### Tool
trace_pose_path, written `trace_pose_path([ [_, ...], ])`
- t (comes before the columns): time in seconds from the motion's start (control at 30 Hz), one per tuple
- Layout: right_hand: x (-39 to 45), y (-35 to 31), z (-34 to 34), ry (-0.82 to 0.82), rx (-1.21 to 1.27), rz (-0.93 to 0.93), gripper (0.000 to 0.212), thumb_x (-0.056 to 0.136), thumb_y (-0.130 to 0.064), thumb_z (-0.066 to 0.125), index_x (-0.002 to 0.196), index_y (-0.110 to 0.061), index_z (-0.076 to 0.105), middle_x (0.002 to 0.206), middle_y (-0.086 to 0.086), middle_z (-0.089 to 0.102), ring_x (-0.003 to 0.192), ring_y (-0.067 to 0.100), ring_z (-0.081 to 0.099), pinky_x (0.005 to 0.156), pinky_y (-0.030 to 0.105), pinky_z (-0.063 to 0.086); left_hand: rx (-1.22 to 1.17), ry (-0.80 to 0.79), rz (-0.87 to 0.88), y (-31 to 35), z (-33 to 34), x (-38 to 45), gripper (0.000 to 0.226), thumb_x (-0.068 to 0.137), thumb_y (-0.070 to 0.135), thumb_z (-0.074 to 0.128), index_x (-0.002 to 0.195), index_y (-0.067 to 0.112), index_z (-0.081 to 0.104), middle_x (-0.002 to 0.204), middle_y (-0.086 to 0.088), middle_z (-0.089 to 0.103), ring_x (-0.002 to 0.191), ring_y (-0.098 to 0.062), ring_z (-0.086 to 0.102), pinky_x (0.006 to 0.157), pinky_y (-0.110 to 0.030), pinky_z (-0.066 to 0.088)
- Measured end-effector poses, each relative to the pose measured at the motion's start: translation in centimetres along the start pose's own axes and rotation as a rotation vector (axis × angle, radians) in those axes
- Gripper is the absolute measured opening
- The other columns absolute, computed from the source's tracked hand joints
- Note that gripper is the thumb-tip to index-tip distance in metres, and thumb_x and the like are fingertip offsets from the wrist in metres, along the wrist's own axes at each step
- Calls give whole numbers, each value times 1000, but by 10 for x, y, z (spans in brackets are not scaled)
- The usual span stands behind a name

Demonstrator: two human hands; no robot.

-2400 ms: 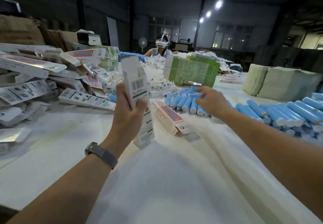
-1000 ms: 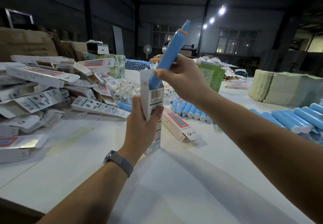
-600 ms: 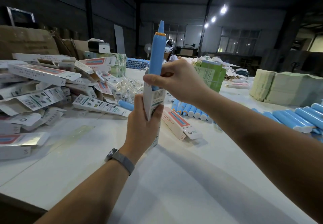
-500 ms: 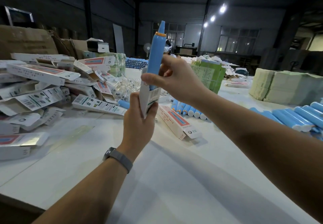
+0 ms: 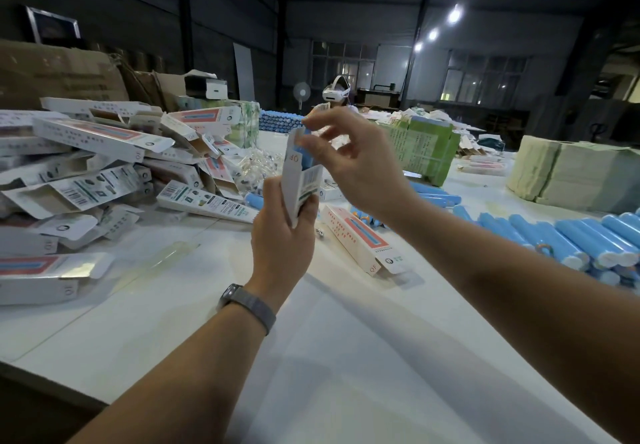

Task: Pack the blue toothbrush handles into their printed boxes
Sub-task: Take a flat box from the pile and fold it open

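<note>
My left hand [image 5: 280,235] grips a white printed box [image 5: 299,183] upright above the table. A blue toothbrush handle [image 5: 297,154] sits deep inside it, and only a strip of blue shows at the open top. My right hand [image 5: 353,163] hovers at the box's mouth with its fingers spread and its thumb against the top flap, holding nothing. Several loose blue handles [image 5: 571,239] lie in a row on the right. Another printed box [image 5: 360,239] lies flat just beyond my left hand.
A big heap of open printed boxes [image 5: 97,173] fills the left of the white table [image 5: 346,357]. A green paper stack [image 5: 422,149] and a pale stack [image 5: 571,176] stand at the back right. A person with a headset [image 5: 336,93] sits at the far end.
The blue handle has slid down from standing tall out of the box to almost fully inside. My right hand has let go of it and opened at the box top.
</note>
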State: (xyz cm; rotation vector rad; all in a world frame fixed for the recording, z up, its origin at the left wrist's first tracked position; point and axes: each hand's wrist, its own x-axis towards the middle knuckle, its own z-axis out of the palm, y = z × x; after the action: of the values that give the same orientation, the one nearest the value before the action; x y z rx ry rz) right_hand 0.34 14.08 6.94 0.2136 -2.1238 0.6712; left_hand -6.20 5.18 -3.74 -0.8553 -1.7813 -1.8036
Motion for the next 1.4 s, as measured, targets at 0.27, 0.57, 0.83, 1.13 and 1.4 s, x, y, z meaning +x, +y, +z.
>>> trace_pose_path([
  [0.27,-22,10,25,-69,-106,-10,22,98,-23,57,98,-8,72,118,-2,48,112,21,47,98,35,40,39,49,50,-4,-2,2,36,92,29,61,116,9,44,90,1,61,74,-29,58,58,-33,43],
  [0.57,-22,83,52,-278,-323,359,28,93,-24,56,120,-22,63,115,5,65,113,24,54,97,42,46,73,149,-18,-13,-3,8,36,98,29,61,123,12,41,122,-10,62,100,-29,59,74,-38,50],
  [0.83,-28,108,79,-622,-782,345,33,90,-21,47,118,-27,65,113,10,65,121,29,42,91,43,37,92,142,2,-15,-2,8,36,96,34,60,122,20,39,115,-5,64,96,-26,60,71,-31,43],
  [1.13,-2,48,10,35,79,298,13,97,-14,56,93,-16,68,72,-2,62,60,14,55,58,37,50,-12,85,18,-12,1,6,32,95,34,60,115,33,35,110,5,57,90,-26,59,67,-29,47],
  [1.4,3,-13,-30,95,209,33,24,93,-10,57,72,-22,62,51,-10,49,42,2,35,43,16,30,-36,32,83,-13,3,3,29,96,29,61,113,29,38,110,-5,60,89,-27,58,67,-13,42],
])
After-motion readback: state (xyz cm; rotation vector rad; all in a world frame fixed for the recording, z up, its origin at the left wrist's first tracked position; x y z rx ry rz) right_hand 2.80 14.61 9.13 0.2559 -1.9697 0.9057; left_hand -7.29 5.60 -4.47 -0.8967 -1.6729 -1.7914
